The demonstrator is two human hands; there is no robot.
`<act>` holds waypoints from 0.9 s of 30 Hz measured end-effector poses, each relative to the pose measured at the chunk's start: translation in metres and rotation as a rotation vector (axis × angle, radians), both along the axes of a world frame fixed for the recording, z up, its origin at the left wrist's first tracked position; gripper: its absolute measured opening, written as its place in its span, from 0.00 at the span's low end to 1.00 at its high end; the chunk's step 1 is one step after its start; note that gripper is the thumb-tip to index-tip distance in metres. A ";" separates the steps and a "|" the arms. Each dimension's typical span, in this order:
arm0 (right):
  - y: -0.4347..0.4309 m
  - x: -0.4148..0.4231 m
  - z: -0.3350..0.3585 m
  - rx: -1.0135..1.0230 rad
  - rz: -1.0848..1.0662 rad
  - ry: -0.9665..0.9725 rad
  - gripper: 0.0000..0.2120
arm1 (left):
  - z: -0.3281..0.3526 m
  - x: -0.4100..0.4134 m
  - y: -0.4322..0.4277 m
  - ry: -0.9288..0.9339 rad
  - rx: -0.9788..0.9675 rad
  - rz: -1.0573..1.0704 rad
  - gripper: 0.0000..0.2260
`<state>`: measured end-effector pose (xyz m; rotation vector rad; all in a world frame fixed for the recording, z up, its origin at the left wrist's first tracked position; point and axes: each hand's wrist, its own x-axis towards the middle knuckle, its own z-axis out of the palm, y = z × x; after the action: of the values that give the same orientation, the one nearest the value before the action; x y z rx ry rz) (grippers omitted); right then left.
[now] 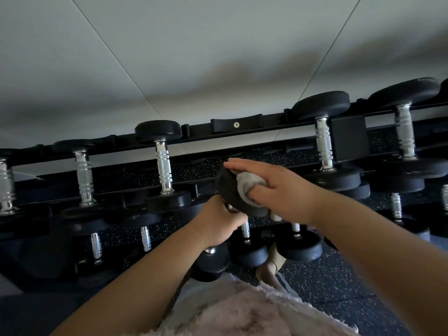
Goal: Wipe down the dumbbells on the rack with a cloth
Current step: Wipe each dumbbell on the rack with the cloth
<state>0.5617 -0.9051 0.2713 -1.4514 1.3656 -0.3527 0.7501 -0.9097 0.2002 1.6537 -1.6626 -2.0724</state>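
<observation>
The left hand is wrapped tight around the chrome handle of a dumbbell, held off the rack in front of the body. The dumbbell's long axis runs close to upright, leaning a little to the right at the top: one black head points up and away toward the rack, the other hangs low beside the left wrist, pointing down at the floor. The right hand lies over the upper head, fingers stretched along its top edge and thumb tucked in, with a bunched grey cloth pinched between them and pressed on the rubber. Behind stands the black rack, its rails crossing left to right, with more dumbbells resting crosswise on both tiers, above a speckled floor
</observation>
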 end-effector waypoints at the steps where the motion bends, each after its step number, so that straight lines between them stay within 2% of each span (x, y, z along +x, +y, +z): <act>1: -0.006 -0.004 -0.003 0.088 -0.040 -0.050 0.22 | 0.000 -0.001 0.001 -0.014 -0.013 -0.030 0.16; 4: -0.019 -0.016 -0.031 0.167 -0.186 -0.063 0.15 | 0.000 -0.011 0.002 -0.042 -0.058 -0.104 0.18; 6: -0.020 -0.023 -0.049 0.228 -0.327 -0.149 0.15 | 0.000 -0.017 0.003 -0.047 -0.048 -0.115 0.20; 9: -0.008 -0.033 -0.073 0.558 -0.806 -0.713 0.18 | 0.003 -0.025 0.003 -0.001 0.026 -0.024 0.17; 10: 0.000 -0.033 -0.077 0.640 -0.914 -0.828 0.19 | 0.005 -0.028 0.001 0.029 0.059 0.029 0.14; 12: 0.020 -0.026 -0.090 0.705 -1.012 -0.941 0.23 | 0.010 -0.034 -0.005 0.084 0.109 0.158 0.12; 14: 0.036 -0.011 -0.099 0.739 -1.048 -1.003 0.27 | 0.011 -0.044 -0.014 0.131 0.206 0.318 0.15; 17: 0.045 0.012 -0.093 0.759 -0.985 -1.011 0.26 | 0.011 -0.060 -0.028 0.156 0.326 0.510 0.14; 21: 0.047 0.008 -0.090 0.721 -0.898 -0.903 0.20 | 0.008 -0.070 -0.046 0.122 0.287 0.616 0.10; 24: 0.046 -0.006 -0.088 0.636 -0.955 -0.857 0.11 | 0.006 -0.079 -0.059 0.124 0.307 0.681 0.08; 27: 0.047 -0.012 -0.095 0.546 -1.103 -0.788 0.11 | 0.004 -0.092 -0.066 0.136 0.330 0.730 0.08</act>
<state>0.5496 -0.8576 0.1760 0.0466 1.2992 -1.0180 0.6582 -0.9761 0.2046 1.7730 -0.5437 -2.0402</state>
